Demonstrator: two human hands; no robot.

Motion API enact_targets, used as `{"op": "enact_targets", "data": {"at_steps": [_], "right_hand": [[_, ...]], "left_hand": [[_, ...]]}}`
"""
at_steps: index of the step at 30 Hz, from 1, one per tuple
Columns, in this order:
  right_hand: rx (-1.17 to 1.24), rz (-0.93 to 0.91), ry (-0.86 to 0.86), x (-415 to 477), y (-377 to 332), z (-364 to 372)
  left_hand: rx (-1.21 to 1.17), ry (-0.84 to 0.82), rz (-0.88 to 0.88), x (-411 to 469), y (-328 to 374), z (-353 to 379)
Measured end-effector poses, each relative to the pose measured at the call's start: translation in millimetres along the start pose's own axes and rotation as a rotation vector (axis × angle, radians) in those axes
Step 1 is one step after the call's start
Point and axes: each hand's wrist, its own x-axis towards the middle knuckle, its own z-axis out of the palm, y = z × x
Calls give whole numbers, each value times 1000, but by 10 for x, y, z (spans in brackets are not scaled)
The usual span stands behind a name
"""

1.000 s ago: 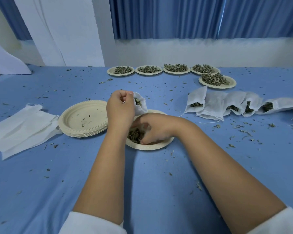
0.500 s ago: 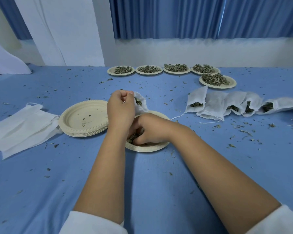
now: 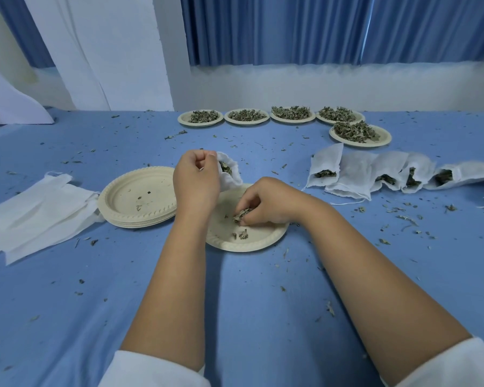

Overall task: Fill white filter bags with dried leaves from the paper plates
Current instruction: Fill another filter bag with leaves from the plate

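Plate stack (image 3: 140, 196) and flat bags (image 3: 34, 216) are blocking the counter's (image 3: 249, 303) left edge, and filled bags (image 3: 355, 174) the right; the near edge is lying open.

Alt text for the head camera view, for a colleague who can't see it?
The left hand holds a white filter bag open at a nearly empty paper plate while the right hand pinches up dried leaves. Filled bags lie to the right, five plates of leaves behind, empty bags and stacked plates to the left.
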Motion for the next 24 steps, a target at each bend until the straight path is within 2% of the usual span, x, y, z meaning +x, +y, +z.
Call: {"op": "enact_targets", "data": {"at_steps": [5, 9, 13, 18, 21, 24], "right_hand": [[176, -7, 7, -60, -52, -116], [399, -82, 12, -125, -78, -269], [682, -117, 115, -112, -90, -287], [951, -41, 286, -25, -141, -189], [949, 24, 337, 3, -177, -81], [715, 58, 413, 14, -170, -33]], "left_hand": [[18, 25, 5, 17, -5, -13], [49, 12, 19, 13, -5, -12], [31, -35, 9, 1, -1, -10], [51, -113, 17, -26, 19, -11], [86, -136, 20, -33, 22, -3], [111, -155, 29, -32, 15, 4]]}}
